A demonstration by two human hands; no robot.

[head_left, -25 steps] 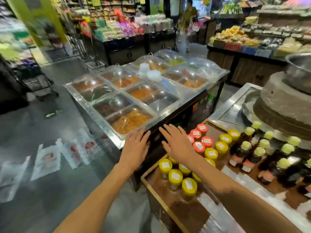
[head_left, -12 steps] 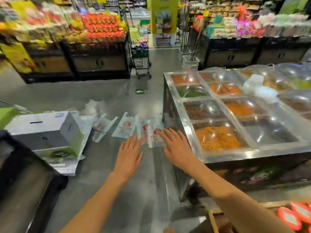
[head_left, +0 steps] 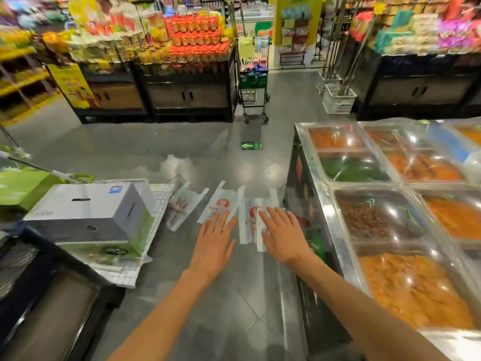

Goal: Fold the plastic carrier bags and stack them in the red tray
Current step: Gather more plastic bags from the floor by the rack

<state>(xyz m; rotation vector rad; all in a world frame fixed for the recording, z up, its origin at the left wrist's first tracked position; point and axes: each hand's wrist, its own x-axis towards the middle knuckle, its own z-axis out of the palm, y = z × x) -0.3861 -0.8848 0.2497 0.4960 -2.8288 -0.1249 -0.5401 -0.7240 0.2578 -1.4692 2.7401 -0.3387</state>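
Several white plastic carrier bags with red print lie flat on the grey floor: one on the left [head_left: 182,204], one in the middle [head_left: 217,201], and two overlapping on the right [head_left: 250,217]. My left hand [head_left: 214,246] is stretched out flat with spread fingers, its fingertips over the near end of the middle bag. My right hand [head_left: 283,235] is also flat and spread, in front of the overlapping bags. Neither hand holds anything. No red tray is in view.
A steel food counter [head_left: 320,183] with covered trays stands to the right. On the left, a grey and green carton [head_left: 93,217] sits on a checked sheet, beside a dark shelf edge [head_left: 52,295]. A trolley [head_left: 253,82] and display stands line the far aisle.
My view has swung left from the jar display and counter to the aisle floor. The bags now lie in front of my hands, which stay outstretched and flat.
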